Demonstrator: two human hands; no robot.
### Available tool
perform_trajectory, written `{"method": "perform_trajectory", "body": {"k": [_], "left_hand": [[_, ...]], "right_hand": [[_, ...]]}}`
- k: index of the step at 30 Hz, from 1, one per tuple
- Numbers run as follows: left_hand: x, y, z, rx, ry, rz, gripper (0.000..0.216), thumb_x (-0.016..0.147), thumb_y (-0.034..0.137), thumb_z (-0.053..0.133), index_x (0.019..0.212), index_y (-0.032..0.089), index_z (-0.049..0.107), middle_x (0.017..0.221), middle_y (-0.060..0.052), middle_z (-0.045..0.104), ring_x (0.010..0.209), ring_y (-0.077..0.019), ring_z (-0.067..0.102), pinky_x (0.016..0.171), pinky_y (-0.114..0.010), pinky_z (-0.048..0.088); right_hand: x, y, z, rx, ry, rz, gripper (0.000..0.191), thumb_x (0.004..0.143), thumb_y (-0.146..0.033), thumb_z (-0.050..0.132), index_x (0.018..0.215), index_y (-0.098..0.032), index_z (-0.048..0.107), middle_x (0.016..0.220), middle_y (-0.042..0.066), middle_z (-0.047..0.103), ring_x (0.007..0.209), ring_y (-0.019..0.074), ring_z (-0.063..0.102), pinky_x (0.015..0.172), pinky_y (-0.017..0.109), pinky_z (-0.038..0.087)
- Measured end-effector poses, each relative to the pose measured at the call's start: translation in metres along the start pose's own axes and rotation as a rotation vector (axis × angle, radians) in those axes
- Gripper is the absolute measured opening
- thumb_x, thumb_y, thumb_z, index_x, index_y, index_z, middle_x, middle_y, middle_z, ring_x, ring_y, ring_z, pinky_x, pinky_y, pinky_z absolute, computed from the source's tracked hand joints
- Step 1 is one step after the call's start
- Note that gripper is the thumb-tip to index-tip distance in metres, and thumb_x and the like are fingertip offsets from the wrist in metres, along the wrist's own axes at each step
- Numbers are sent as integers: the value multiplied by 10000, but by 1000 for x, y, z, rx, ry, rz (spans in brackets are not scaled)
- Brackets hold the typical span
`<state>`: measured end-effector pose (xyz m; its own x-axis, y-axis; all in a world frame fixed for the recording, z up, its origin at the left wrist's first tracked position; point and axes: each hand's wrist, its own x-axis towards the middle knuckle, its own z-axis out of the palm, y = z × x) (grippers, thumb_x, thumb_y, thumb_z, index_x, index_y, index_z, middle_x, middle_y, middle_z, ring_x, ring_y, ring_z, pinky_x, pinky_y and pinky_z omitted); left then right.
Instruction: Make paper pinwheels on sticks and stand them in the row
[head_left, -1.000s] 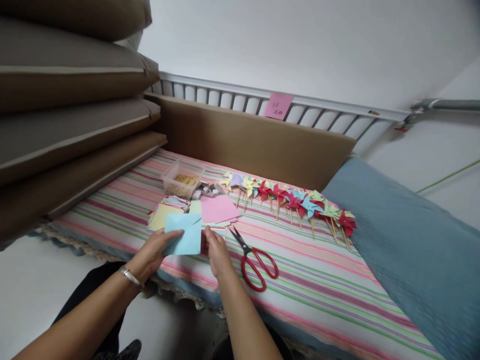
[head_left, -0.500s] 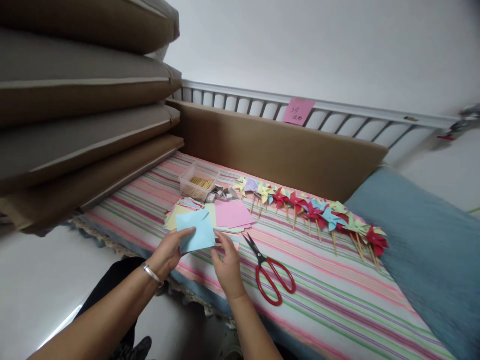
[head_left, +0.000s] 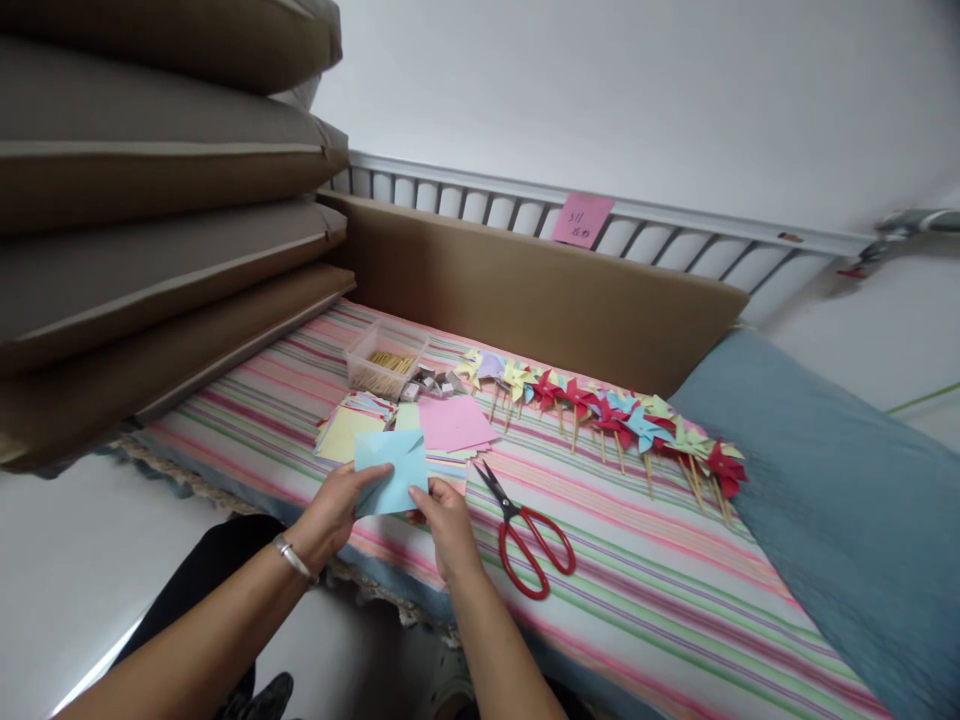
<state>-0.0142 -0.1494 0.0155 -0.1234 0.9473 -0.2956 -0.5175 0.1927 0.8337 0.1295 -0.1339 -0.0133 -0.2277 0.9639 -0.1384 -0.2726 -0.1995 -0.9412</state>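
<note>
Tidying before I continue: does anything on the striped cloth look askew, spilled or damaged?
Nothing spilled or damaged. Only the coloured paper pile is fanned unevenly, sheets askew. The pinwheels lie in an orderly row, the red scissors lie flat, and the left hand and right hand hold the blue paper square.

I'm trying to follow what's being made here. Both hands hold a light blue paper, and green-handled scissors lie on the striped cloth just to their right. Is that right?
Not quite. The head view shows the scissors have red handles, not green. The rest holds: the left hand and right hand both hold the light blue paper, and the scissors lie on the striped cloth just to their right.
</note>
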Motion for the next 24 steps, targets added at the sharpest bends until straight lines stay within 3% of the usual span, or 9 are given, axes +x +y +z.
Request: {"method": "perform_trajectory", "body": {"k": [4, 12, 16, 24], "left_hand": [[0, -2, 0, 16, -1, 15, 354, 563, 242, 783, 868, 95, 678, 773, -88, 720, 636, -194, 645, 666, -312, 503], [0, 14, -1, 29, 52, 30, 366, 540, 204, 785, 871, 115, 656, 791, -77, 724, 676, -206, 658, 718, -326, 510], [-1, 22, 0, 23, 55, 15, 369, 550, 181, 775, 890, 121, 645, 778, -81, 726, 696, -214, 668, 726, -321, 513], [0, 17, -4, 108, 49, 36, 414, 561, 237, 763, 938, 106, 651, 793, -102, 727, 749, -240, 669, 728, -334, 513]], "right_hand": [[1, -1, -1, 9, 6, -13, 226, 623, -343, 721, 679, -146, 625, 588, -27, 592, 480, 97, 509, 509, 224, 417], [2, -7, -10, 4, 81, -102, 212, 685, -328, 660, 804, -154, 641, 615, -30, 594, 489, 82, 523, 515, 208, 418], [2, -9, -13, -15, 121, -147, 192, 716, -340, 628, 775, -158, 640, 612, -26, 597, 496, 81, 521, 525, 207, 423], [2, -6, -12, -123, 130, -186, 195, 748, -326, 585, 783, -146, 649, 634, -2, 605, 499, 100, 531, 521, 234, 440]]}}
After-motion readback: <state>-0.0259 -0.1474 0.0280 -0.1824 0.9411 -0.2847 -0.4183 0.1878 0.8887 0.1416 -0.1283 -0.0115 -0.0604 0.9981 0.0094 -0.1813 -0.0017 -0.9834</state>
